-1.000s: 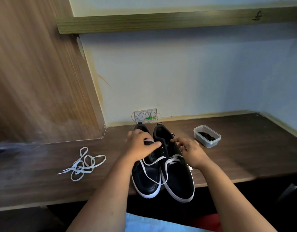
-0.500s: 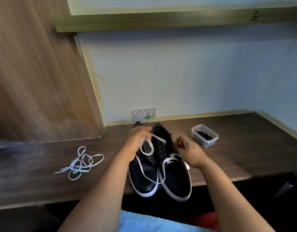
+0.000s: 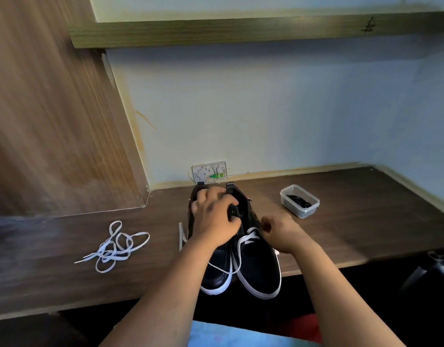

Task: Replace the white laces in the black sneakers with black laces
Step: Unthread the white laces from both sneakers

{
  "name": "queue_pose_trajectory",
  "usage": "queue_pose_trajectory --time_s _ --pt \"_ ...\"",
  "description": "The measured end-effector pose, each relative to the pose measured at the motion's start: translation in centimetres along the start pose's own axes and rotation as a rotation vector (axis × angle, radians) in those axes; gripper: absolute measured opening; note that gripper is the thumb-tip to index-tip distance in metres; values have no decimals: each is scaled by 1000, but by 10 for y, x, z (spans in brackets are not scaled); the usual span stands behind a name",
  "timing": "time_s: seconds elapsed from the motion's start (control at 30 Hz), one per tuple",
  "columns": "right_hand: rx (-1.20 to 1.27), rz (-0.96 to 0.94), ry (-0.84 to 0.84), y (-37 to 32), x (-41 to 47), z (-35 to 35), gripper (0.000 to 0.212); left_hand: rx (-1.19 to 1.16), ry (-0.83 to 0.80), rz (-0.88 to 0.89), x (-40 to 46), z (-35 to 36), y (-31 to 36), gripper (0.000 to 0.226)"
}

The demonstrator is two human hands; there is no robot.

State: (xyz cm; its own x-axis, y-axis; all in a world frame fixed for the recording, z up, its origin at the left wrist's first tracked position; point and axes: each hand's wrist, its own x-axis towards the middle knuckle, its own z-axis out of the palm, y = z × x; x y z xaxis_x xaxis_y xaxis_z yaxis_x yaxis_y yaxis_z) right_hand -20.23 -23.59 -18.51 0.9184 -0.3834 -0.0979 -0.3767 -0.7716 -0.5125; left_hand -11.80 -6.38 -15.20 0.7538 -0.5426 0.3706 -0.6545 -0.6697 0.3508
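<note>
Black sneakers [image 3: 251,266] sit at the desk [image 3: 366,229] edge. The left hand [image 3: 213,219] grips the left tongue; the right hand [image 3: 281,234] pinches the white lace [image 3: 248,237]. At nine o'clock a loose lace [image 3: 115,246]; at two o'clock a tub [image 3: 300,201] (dark contents).

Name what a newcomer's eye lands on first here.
The pair of black sneakers at the desk's front edge, with the left hand on the left shoe and the right hand at the right shoe's white lace. Then the loose white lace lying to their left, and the clear tub to their right.
</note>
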Motion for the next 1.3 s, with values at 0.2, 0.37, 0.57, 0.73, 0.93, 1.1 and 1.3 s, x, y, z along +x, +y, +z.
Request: queue_pose_trajectory --time_s 0.2,0.37,0.57,0.73,0.93,1.1,1.3 --pt "505 -120 186 -30 -13 -23 18 -463 -216 -152 0 11 32 6" --pt "1172 -46 167 -28 -21 -37 7 -1157 -223 -465 6 -13 21 16" --pt "1419 -402 81 -39 -35 -62 15 -967 -356 -151 -2 -1 21 44" --pt "1407 -490 134 -40 -36 -62 31 -1556 -571 -215 -3 -16 38 3" --pt "598 -225 450 -14 -21 -38 62 -2056 92 -501 16 -34 -1 34" --pt "190 -233 312 -5 -9 -27 47 -1480 421 -658 25 -36 -42 29" --pt "76 -252 25 -14 -9 -10 23 -516 56 -618 18 -13 -55 20"
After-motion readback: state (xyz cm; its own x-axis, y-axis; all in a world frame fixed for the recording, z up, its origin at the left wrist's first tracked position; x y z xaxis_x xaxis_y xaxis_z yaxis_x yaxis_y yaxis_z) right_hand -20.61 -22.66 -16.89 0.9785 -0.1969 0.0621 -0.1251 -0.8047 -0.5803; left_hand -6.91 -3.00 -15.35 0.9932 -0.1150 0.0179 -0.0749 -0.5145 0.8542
